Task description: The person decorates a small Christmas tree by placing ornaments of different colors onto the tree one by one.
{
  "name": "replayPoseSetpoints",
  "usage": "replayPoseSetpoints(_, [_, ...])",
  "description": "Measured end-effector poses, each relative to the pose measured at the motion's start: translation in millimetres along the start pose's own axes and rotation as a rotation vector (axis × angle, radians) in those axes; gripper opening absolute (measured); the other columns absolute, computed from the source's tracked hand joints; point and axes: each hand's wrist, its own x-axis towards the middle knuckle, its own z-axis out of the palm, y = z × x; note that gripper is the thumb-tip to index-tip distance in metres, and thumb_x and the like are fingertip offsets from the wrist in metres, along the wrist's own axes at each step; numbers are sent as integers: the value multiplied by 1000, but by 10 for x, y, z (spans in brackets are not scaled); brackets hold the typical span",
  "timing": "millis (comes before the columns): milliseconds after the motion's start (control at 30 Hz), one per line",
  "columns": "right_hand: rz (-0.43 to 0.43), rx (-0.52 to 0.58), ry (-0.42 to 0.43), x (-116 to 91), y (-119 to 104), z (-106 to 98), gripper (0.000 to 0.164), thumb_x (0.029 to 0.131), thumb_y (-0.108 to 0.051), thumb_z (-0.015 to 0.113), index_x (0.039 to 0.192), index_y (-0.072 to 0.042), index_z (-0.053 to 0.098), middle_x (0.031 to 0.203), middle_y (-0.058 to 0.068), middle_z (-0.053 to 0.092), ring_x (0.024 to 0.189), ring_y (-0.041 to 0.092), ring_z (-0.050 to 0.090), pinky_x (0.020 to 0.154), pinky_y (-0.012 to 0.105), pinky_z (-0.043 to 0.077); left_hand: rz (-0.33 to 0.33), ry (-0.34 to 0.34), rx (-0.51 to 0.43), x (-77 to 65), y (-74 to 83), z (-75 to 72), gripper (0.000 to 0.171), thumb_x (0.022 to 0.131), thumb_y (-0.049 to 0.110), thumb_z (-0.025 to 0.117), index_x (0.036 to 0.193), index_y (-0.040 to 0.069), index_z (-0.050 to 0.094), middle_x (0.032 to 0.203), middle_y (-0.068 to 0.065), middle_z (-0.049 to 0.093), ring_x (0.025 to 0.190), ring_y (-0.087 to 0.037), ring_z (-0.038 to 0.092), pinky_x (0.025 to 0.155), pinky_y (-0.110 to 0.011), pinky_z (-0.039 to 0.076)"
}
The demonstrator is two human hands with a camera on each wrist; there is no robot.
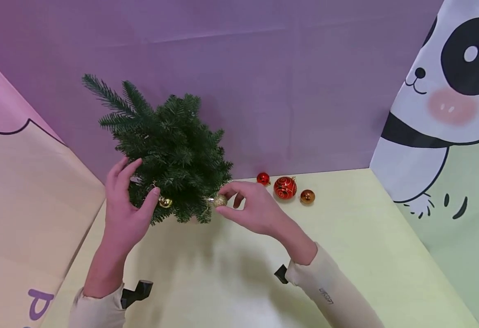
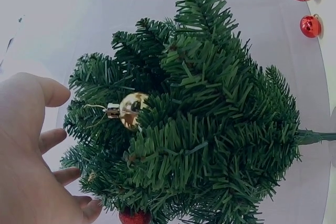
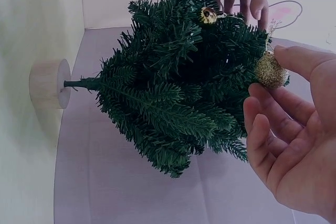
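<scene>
A small artificial Christmas tree stands by the back wall; the right wrist view shows its round wooden base. My right hand pinches a glittery gold bauble between thumb and fingers, at the tree's right front. In front of the branches on the left, my left hand has its fingers spread, beside a shiny gold bauble that hangs there with its cap and string showing. I cannot tell from the head view whether the left fingers touch the needles. A red glittery bauble peeks out low in the left wrist view.
On the pale table, right of the tree, lie a small red bauble, a larger red one with swirls and a bronze one. A purple backdrop rises behind, with a panda-printed panel at the right.
</scene>
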Motion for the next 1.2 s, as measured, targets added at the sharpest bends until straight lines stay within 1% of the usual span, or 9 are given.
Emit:
replayPoseSetpoints(200, [-12, 23, 8, 15, -2, 17, 24, 87, -25, 74, 109, -16, 69, 97, -11, 65, 75, 2, 59, 64, 26, 49, 57, 57, -12, -51, 14, 38, 52, 86, -2, 66, 136, 4, 54, 151, -14, 30, 144, -26, 13, 111, -56, 14])
replayPoseSetpoints(500, [-21, 62, 20, 128, -51, -29, 22, 88, -24, 73, 109, -15, 69, 96, -10, 64, 76, 5, 60, 63, 27, 50, 185, 106, 17, 29, 132, 55, 36, 79, -9, 68, 114, -3, 65, 143, -23, 40, 143, -33, 15, 113, -52, 8])
replayPoseSetpoints(633, [0, 53, 36, 156, -60, -63, 22, 88, -24, 73, 108, -16, 69, 96, -11, 64, 75, 5, 60, 60, 28, 49, 215, 85, 48, 54, 187, 85, 28, 80, -6, 68, 108, -1, 69, 141, -23, 43, 143, -34, 14, 112, -55, 9])
replayPoseSetpoints(733, [20, 56, 34, 182, -62, -78, 24, 88, -25, 74, 109, -17, 69, 96, -11, 65, 76, 6, 60, 59, 29, 50, 252, 67, 94, 77, 181, 102, 25, 81, -1, 68, 106, 0, 70, 139, -24, 45, 142, -37, 15, 112, -56, 8])
replayPoseSetpoints(800, [30, 63, 30, 204, -60, -79, 24, 88, -27, 73, 110, -17, 69, 97, -11, 65, 77, 7, 60, 59, 29, 50, 268, 66, 100, 95, 163, 113, 24, 80, -1, 69, 105, 0, 70, 137, -25, 47, 141, -40, 17, 112, -56, 7])
replayPoseSetpoints(900, [38, 77, 19, 231, -64, -79, 24, 89, -27, 72, 110, -18, 69, 98, -11, 64, 77, 7, 60, 59, 30, 50, 266, 46, 90, 110, 137, 127, 26, 80, -1, 69, 106, 1, 70, 137, -24, 47, 141, -41, 18, 112, -56, 7])
replayPoseSetpoints(967, [37, 84, 17, 248, -65, -77, 23, 89, -27, 72, 110, -18, 69, 97, -11, 64, 76, 7, 60, 60, 30, 50, 252, 13, 76, 107, 127, 138, 28, 80, -1, 70, 108, 1, 69, 140, -23, 45, 141, -40, 17, 112, -57, 8])
replayPoseSetpoints(1100, [27, 94, 16, 276, -70, -76, 23, 89, -27, 72, 110, -17, 69, 96, -10, 64, 76, 6, 60, 61, 30, 50, 227, -60, 60, 101, 115, 152, 33, 83, -1, 69, 116, 3, 67, 146, -19, 39, 143, -36, 18, 110, -59, 14])
replayPoseSetpoints(1200, [29, 93, 11, 294, -72, -77, 24, 90, -27, 71, 111, -17, 69, 97, -10, 64, 77, 7, 59, 62, 29, 50, 207, -79, 48, 103, 106, 158, 37, 84, -2, 69, 121, 2, 64, 148, -18, 36, 142, -33, 21, 109, -59, 19])
